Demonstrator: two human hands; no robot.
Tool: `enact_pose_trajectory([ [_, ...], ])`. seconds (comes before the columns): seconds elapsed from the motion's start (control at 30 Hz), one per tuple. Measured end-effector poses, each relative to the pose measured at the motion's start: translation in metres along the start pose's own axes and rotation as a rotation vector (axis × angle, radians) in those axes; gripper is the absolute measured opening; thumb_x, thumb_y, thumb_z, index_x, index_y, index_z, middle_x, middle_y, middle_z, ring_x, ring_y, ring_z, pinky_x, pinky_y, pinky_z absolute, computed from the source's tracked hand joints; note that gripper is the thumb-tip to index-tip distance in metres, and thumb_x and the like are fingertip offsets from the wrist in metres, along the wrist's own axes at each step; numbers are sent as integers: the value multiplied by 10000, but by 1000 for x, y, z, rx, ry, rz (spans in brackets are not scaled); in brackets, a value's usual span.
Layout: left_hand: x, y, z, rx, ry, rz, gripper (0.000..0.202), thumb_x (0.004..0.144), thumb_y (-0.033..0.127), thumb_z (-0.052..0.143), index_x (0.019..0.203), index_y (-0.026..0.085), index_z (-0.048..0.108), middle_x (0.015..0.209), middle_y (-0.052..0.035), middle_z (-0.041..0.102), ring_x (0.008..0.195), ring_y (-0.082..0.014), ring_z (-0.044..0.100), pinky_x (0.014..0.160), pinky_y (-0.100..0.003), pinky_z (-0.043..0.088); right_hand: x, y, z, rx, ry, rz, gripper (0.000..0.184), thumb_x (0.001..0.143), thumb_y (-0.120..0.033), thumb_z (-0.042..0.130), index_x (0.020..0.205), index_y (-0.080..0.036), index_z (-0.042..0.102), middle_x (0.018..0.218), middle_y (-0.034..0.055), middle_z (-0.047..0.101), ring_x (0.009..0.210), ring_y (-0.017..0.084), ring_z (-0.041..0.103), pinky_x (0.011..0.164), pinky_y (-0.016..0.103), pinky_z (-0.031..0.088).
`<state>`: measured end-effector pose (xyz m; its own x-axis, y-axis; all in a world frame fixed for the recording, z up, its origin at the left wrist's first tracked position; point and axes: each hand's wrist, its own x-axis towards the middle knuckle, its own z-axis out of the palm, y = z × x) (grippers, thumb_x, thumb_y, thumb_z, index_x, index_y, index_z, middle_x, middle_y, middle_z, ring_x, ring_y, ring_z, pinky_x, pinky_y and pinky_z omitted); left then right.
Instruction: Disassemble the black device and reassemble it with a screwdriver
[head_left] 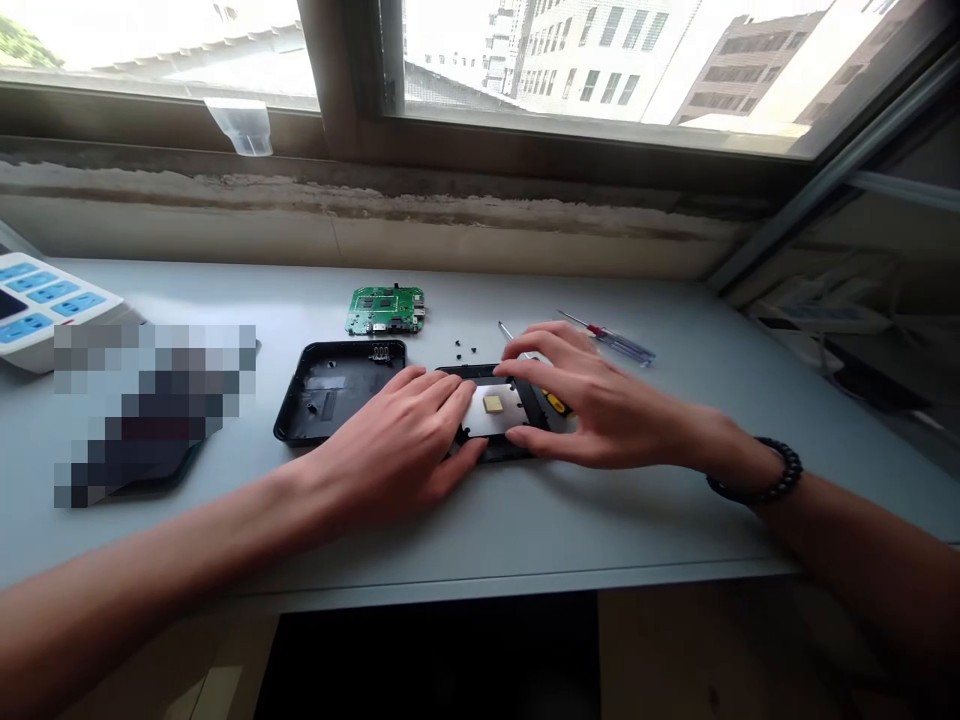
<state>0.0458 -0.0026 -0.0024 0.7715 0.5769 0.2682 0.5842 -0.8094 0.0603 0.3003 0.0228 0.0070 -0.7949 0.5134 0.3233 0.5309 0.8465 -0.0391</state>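
A black plastic casing half (pixel 534 402) lies in front of me with a silvery metal plate (pixel 510 408) inside it. A small pale square pad (pixel 493 404) sits on the plate. My left hand (pixel 405 430) grips the casing's left side, fingers over the far part and thumb at the near edge. From the right, my right hand (pixel 592 400) is curved round the plate, thumb at its near edge and fingertips at its far edge. Left of these, partly behind my left hand, is another black casing half (pixel 341 385), hollow side up.
Behind lies a green circuit board (pixel 385 310). Several small black screws (pixel 459 356) are near the casing. A yellow-and-black screwdriver (pixel 555 402) is partly under my right hand; a clear-handled screwdriver (pixel 626 347) lies beyond. At left are a power strip (pixel 56 295) and a blurred dark object (pixel 161 425).
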Motion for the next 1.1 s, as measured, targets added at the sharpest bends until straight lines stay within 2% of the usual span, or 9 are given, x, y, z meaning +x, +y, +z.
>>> enact_pose_trajectory([
  [0.1, 0, -1, 0, -8, -1, 0, 278, 1038, 308, 479, 1132, 77, 602, 1068, -152, 685, 1016, -297, 655, 978, -476, 499, 7, 1, -1, 35, -85, 10, 467, 962, -505, 555, 1178, -105, 659, 1220, 192, 607, 1207, 329, 491, 1033, 491, 419],
  [0.27, 2, -2, -3, -8, -1, 7, 248, 1032, 297, 482, 1050, 86, 610, 1005, -131, 680, 987, -277, 661, 968, -428, 505, 24, 3, -11, 150, -323, 59, 420, 930, -548, 568, 1029, -153, 672, 1078, 141, 633, 1029, 264, 526, 920, 422, 427],
  [0.37, 5, 0, -5, 50, -33, 28, 274, 1032, 284, 451, 1026, 72, 626, 971, -138, 680, 943, -281, 665, 975, -441, 505, 35, 3, -18, 165, -431, 88, 390, 908, -543, 585, 992, -168, 647, 954, 98, 620, 918, 226, 498, 847, 384, 415],
  [0.43, 6, 1, -5, 89, -62, 48, 295, 1031, 274, 423, 992, 71, 634, 947, -142, 677, 904, -284, 664, 969, -457, 509, 38, 5, -19, 182, -460, 94, 374, 886, -546, 609, 954, -179, 631, 883, 67, 599, 889, 213, 482, 833, 370, 405],
  [0.53, 5, 2, -1, 99, -60, 51, 315, 1030, 273, 412, 1035, 50, 634, 965, -152, 674, 917, -291, 667, 978, -462, 510, 36, 9, -13, 228, -412, 111, 370, 858, -539, 652, 956, -183, 628, 882, 51, 601, 890, 203, 498, 851, 365, 410],
  [0.7, -1, 1, 7, 73, 2, 20, 373, 1042, 302, 411, 1196, 18, 596, 1060, -170, 679, 996, -294, 670, 1070, -490, 475, 22, 12, -1, 268, -284, 110, 385, 873, -518, 660, 1060, -182, 668, 1064, 102, 643, 970, 218, 557, 883, 372, 443],
  [0.9, -5, 2, 6, 75, 14, 21, 400, 1046, 312, 415, 1220, -3, 590, 1072, -177, 688, 976, -281, 683, 1122, -488, 452, 16, 5, 3, 264, -237, 136, 471, 887, -535, 645, 1198, -182, 673, 1161, 140, 621, 1074, 262, 552, 916, 404, 483],
  [1.1, -5, 3, 2, 55, 5, 14, 367, 1048, 296, 409, 1176, 12, 604, 1056, -165, 685, 971, -278, 679, 1117, -477, 455, 14, 4, 6, 237, -193, 88, 433, 902, -519, 641, 1157, -171, 680, 1158, 142, 629, 1087, 261, 573, 924, 393, 475],
])
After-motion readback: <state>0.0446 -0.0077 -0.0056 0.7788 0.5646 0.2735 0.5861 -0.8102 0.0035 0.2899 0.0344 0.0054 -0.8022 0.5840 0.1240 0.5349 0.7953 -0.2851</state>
